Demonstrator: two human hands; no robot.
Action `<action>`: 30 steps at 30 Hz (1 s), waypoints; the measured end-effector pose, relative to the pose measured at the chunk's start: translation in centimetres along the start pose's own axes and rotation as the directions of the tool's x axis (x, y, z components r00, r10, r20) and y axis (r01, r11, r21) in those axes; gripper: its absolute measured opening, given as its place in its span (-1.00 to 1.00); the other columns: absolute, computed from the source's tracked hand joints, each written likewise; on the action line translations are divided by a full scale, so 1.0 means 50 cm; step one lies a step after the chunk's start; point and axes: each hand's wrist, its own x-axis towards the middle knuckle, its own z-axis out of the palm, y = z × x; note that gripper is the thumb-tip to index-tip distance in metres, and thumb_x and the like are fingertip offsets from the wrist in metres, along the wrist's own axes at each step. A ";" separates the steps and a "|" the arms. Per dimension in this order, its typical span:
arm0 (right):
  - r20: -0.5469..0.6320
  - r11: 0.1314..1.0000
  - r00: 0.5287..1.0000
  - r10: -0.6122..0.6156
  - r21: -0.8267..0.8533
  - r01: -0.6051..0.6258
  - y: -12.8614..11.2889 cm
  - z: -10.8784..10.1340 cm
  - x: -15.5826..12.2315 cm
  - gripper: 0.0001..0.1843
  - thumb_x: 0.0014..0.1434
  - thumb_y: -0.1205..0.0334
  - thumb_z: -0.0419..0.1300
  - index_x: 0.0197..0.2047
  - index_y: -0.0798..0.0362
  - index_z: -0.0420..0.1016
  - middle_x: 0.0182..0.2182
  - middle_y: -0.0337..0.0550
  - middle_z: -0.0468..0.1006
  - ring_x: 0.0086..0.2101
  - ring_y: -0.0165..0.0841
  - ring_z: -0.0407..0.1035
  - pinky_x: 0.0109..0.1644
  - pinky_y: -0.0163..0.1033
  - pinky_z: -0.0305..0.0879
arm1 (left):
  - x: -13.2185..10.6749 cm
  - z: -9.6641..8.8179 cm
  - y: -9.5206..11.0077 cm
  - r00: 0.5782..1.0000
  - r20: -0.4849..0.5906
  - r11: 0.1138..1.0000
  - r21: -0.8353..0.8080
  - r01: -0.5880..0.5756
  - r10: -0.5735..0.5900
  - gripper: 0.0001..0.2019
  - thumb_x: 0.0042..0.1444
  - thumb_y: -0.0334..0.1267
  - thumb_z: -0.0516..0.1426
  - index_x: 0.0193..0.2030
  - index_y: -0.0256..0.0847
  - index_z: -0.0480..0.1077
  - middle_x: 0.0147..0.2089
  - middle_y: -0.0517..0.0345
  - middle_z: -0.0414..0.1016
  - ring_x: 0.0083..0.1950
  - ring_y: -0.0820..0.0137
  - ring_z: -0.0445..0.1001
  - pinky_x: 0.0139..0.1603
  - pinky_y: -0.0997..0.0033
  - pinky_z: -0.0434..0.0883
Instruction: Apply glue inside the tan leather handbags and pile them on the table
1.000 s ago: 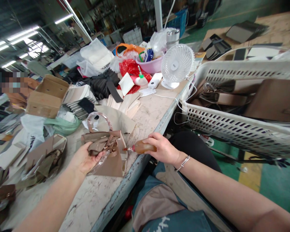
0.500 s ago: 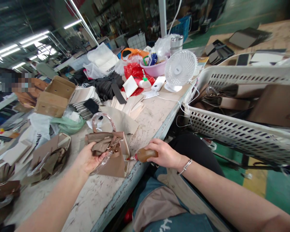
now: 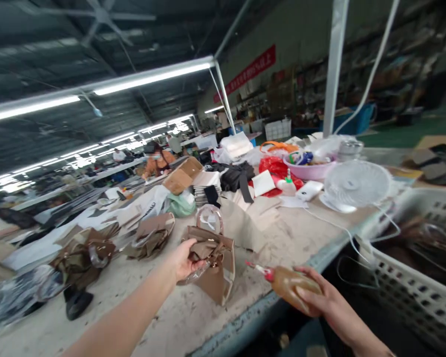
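A brown handbag sits tilted on the worktable, with a plastic-wrapped handle standing up behind it. My left hand grips the bag's bunched strap and clear wrapping at its top left. To the right, above the table's edge, my right hand is wrapped round a squeeze bottle of amber liquid. The bottle lies sideways, its red cap and thin nozzle pointing left at the bag. Between nozzle and bag side there is a gap.
More brown bags lie to the left. Behind are a cardboard box, stacked pieces, a pink basin and a white fan with its cable. A white plastic crate stands at the right. A co-worker sits farther back.
My view has tilted upward and left. The bottle has moved away from the bag's side edge, where its nozzle was close. My left hand keeps its hold on the bag.
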 end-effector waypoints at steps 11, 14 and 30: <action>-0.380 0.912 0.924 0.040 0.392 0.122 0.018 -0.042 0.127 -0.35 -0.22 0.04 0.46 -0.03 0.00 0.46 0.06 -0.11 0.46 0.13 -0.21 0.30 -0.17 -0.46 0.47 | -0.105 -0.161 0.045 0.849 0.139 0.397 0.837 -0.376 0.511 -0.90 -0.05 -0.27 0.08 -0.43 -0.25 0.38 -0.36 -0.10 0.51 -0.26 0.03 0.52 -0.20 0.01 0.45; -0.364 0.965 0.930 -0.059 0.217 0.147 0.015 -0.039 0.155 -0.23 -0.41 0.10 0.51 -0.06 0.07 0.43 -0.02 -0.06 0.51 0.03 -0.12 0.38 -0.02 -0.26 0.46 | -0.108 -0.173 0.014 0.780 0.221 0.052 0.950 -0.308 0.586 -0.87 -0.04 -0.31 0.06 -0.37 -0.28 0.41 -0.31 -0.22 0.51 -0.14 -0.10 0.49 -0.01 -0.18 0.32; -0.382 0.473 0.827 -0.413 -0.866 -0.164 0.010 -0.051 0.156 0.21 -0.29 -0.30 0.17 0.26 0.43 0.08 0.02 0.42 0.37 0.07 0.23 0.24 0.16 0.18 0.14 | -0.104 -0.085 -0.182 0.775 0.408 -0.303 0.908 -0.289 0.483 -0.78 -0.08 -0.35 0.07 -0.28 -0.33 0.46 -0.24 -0.21 0.55 -0.14 0.05 0.53 -0.13 0.09 0.45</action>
